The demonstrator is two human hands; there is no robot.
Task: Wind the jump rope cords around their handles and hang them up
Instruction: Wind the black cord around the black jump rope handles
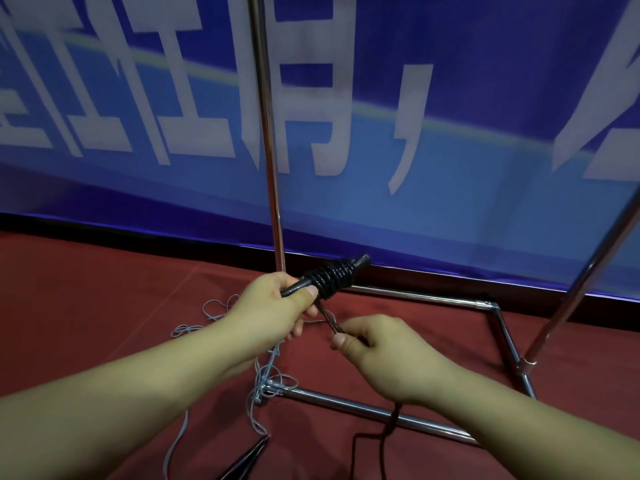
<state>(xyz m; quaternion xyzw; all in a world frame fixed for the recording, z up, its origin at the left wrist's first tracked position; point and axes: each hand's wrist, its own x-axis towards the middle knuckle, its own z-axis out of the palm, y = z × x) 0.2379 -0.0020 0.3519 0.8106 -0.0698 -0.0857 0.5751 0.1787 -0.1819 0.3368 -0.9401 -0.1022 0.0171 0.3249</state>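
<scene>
Centrally, left hand (pixel 277 303) grips handle (pixel 325 280), axis rising toward upper right; right hand (pixel 377 344) pinches cord (pixel 329 318); rack poles (pixel 268 133) flank.

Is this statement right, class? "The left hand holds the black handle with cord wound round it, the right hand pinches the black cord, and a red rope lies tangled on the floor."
One slip: the head view shows the tangled rope on the floor is light grey, not red. The left hand does hold the wound black handle, and the right hand pinches the black cord.

We see black handles (pixel 327 280) tilted above the floor, black cord (pixel 331 279) coiled round their middle, its tail (pixel 388 429) trailing down to the red carpet.
</scene>
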